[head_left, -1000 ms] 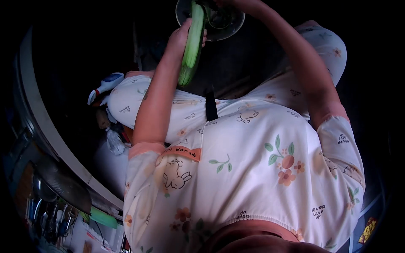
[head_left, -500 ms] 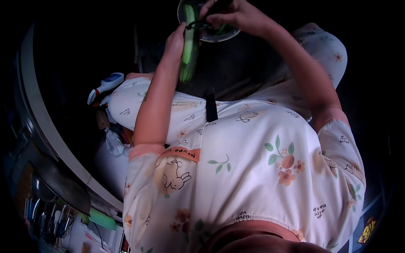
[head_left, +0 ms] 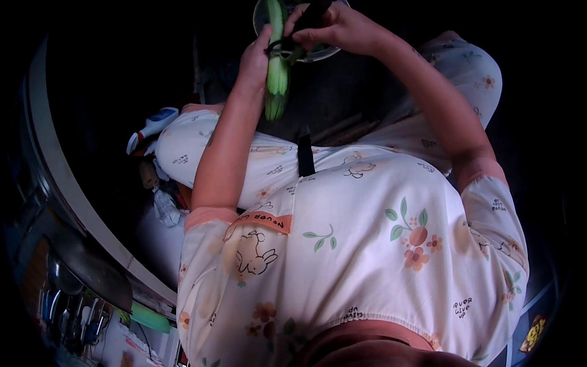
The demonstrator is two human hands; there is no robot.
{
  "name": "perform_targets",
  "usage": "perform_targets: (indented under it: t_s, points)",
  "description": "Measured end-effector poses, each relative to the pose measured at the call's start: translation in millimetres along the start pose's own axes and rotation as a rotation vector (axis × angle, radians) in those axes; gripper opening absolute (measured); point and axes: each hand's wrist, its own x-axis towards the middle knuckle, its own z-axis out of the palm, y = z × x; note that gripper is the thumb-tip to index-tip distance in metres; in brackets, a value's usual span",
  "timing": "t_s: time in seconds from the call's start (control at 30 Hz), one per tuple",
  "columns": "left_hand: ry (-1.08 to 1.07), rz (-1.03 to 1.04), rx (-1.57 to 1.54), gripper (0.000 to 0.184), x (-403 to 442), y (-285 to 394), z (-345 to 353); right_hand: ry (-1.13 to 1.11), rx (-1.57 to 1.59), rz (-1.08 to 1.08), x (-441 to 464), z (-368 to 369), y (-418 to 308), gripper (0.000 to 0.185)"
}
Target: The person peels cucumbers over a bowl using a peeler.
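My left hand is wrapped round a long green vegetable, which looks like a cucumber or zucchini with pale peeled strips along it. Its dark green lower end points toward my lap. A black peeler is gripped in my right hand. The peeler's head lies across the vegetable, and a dark strip of peel hangs at it. Behind both hands is a round bowl, partly hidden by them and cut off by the top edge; its contents are hard to make out.
A blue and white spray bottle lies left of my knee, by a crumpled plastic bag. A pale curved edge runs down the left. Several utensils and a dark pan are at the lower left.
My right hand has come from the top edge over the bowl to the vegetable, bringing the peeler onto it. The vegetable has turned in my left hand and shows a wider pale side than half a second ago.
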Motion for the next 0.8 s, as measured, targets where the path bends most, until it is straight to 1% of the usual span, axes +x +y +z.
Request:
perform_targets:
  t_s: [0.03, 0.07, 0.1, 0.13, 0.17, 0.23, 0.27, 0.33, 0.37, 0.4, 0.47, 0.5, 0.53, 0.6, 0.63, 0.67, 0.7, 0.73, 0.8]
  points:
    - [0.065, -0.089, 0.091, 0.047, -11, 13, 14, 0.040, 0.034, 0.022, 9, -10, 7, 0.014]
    - [0.062, -0.091, 0.092, 0.047, -11, 13, 15, 0.080, 0.067, 0.044, 19, -20, 13, 0.009]
    - [0.046, -0.086, 0.090, 0.048, -11, 14, 15, 0.114, 0.178, 0.005, 27, -27, 21, 0.010]
    - [0.032, -0.080, 0.087, 0.049, -12, 15, 15, 0.093, 0.262, 0.027, 32, -35, 28, 0.008]
    - [-0.005, -0.082, 0.045, 0.050, -12, 16, 14, 0.092, 0.263, 0.028, 36, -41, 36, 0.008]
    - [-0.023, -0.108, 0.057, 0.049, -11, 14, 9, 0.235, 0.278, 0.071, 43, -51, 44, 0.008]
    - [-0.043, -0.134, 0.068, 0.048, -10, 13, 7, 0.235, 0.279, 0.071, 45, -55, 49, 0.008]
    - [-0.041, -0.148, 0.061, 0.048, -10, 13, 7, 0.302, 0.126, 0.120, 49, -61, 60, 0.010]
    - [-0.039, -0.160, 0.054, 0.048, -10, 13, 8, 0.377, 0.108, 0.083, 51, -57, 73, 0.010]
    - [-0.039, -0.157, 0.053, 0.048, -10, 14, 9, 0.376, 0.107, 0.082, 50, -57, 69, 0.010]
    - [-0.055, -0.128, 0.027, 0.046, -12, 16, 10, 0.549, -0.205, 0.121, 45, -54, 61, 0.010]
    - [-0.056, -0.127, 0.027, 0.046, -12, 17, 11, 0.567, -0.216, 0.076, 45, -54, 59, 0.011]
    - [-0.014, -0.118, 0.053, 0.045, -11, 18, 12, 0.566, -0.220, 0.075, 45, -55, 56, 0.011]
    - [0.035, -0.108, 0.070, 0.045, -11, 15, 9, 0.491, 0.065, 0.193, 39, -48, 30, 0.010]
    - [0.048, -0.096, 0.023, 0.044, -8, 13, 6, 0.483, 0.063, 0.195, 31, -42, 18, 0.010]
    - [0.061, -0.083, -0.022, 0.044, -7, 12, 3, 0.353, 0.154, 0.107, 21, -32, -1, 0.009]
    - [0.161, -0.104, 0.080, 0.046, -10, 12, 5, 0.225, 0.245, 0.018, 10, -22, -14, 0.009]
    - [0.164, -0.102, 0.078, 0.046, -16, 17, 12, 0.087, 0.291, -0.003, 1, -13, -22, 0.008]
    - [0.285, -0.070, 0.159, 0.049, -29, 31, 31, -0.091, 0.161, -0.002, -21, 10, -34, 0.017]
